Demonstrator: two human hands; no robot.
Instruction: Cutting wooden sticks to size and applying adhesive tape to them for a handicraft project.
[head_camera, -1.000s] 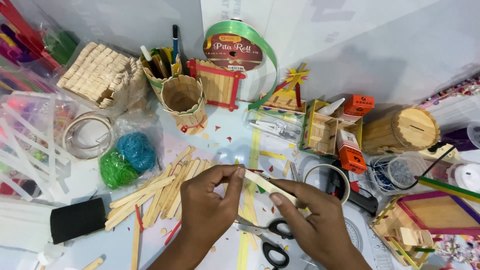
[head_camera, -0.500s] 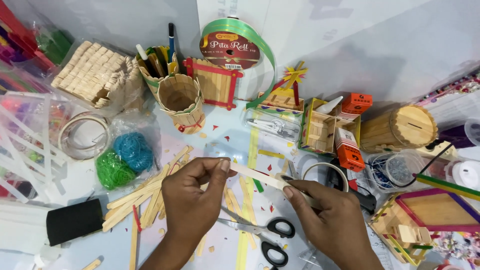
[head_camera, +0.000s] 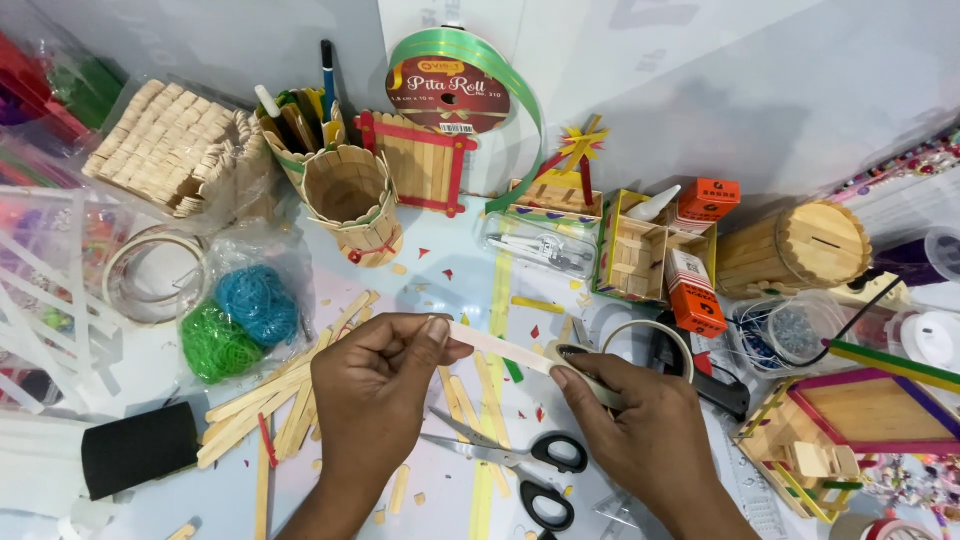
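Two hands, left hand (head_camera: 375, 385) and right hand (head_camera: 640, 425), on one craft stick (head_camera: 500, 347)

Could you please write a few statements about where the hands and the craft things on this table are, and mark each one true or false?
1. Both hands hold one pale wooden stick. True.
2. The scissors are in the right hand. False: they lie on the table below the hands.
3. The left hand pinches the stick's end between thumb and fingers. True.
4. The green ribbon roll lies beside the scissors. False: it stands at the far edge by the wall.
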